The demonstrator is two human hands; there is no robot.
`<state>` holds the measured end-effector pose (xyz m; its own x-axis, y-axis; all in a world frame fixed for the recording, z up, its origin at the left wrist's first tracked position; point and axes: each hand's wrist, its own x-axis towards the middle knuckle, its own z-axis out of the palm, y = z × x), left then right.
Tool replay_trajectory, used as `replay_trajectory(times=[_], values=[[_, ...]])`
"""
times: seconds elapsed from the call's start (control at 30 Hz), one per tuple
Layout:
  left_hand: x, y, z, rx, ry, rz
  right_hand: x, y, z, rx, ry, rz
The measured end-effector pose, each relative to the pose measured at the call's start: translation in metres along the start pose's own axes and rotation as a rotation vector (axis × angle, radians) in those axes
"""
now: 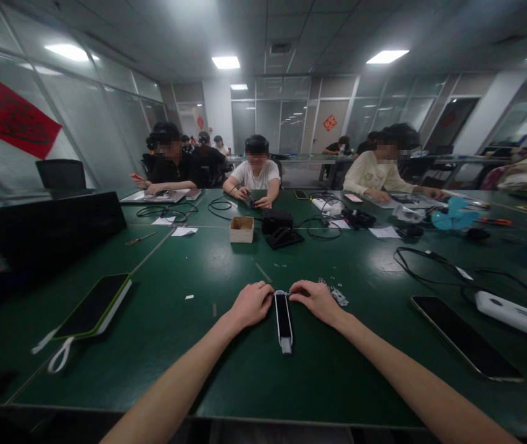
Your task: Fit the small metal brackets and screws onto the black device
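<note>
A slim, long device [284,317] with a white rim, a black face and a pale grey block at its near end lies on the green table in front of me. My left hand [255,302] has its fingers curled, with the fingertips at the device's far left corner. Opposite it, my right hand [314,299] pinches at the far right corner, thumb and forefinger close together. Whether a small part sits between those fingertips is too fine to see. Just beyond my right hand lie small clear or metallic pieces [339,297], partly hidden by it.
On the left lies a tablet-like device [94,308] with a green rim and white strap. A black phone [464,336] and a white power strip [518,317] lie right. Ahead are a small open box [242,229], a black box [277,221], cables and a blue fan [454,214]. Several people sit opposite.
</note>
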<state>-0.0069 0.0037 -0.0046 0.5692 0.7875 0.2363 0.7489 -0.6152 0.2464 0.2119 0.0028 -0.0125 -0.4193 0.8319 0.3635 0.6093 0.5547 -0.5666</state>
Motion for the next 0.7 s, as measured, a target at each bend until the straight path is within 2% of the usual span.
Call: replay_trajectory(times=[0.13, 0.33, 0.7], values=[[0.000, 0.000, -0.001, -0.010, -0.002, 0.000, 0.000, -0.001, 0.000, 0.021, -0.001, -0.029], [0.000, 0.001, -0.002, -0.020, -0.015, -0.019, 0.003, -0.006, -0.002, 0.135, -0.018, 0.097], [0.004, -0.006, 0.001, -0.053, -0.020, -0.011, 0.007, 0.000, -0.012, 0.080, -0.113, -0.061]])
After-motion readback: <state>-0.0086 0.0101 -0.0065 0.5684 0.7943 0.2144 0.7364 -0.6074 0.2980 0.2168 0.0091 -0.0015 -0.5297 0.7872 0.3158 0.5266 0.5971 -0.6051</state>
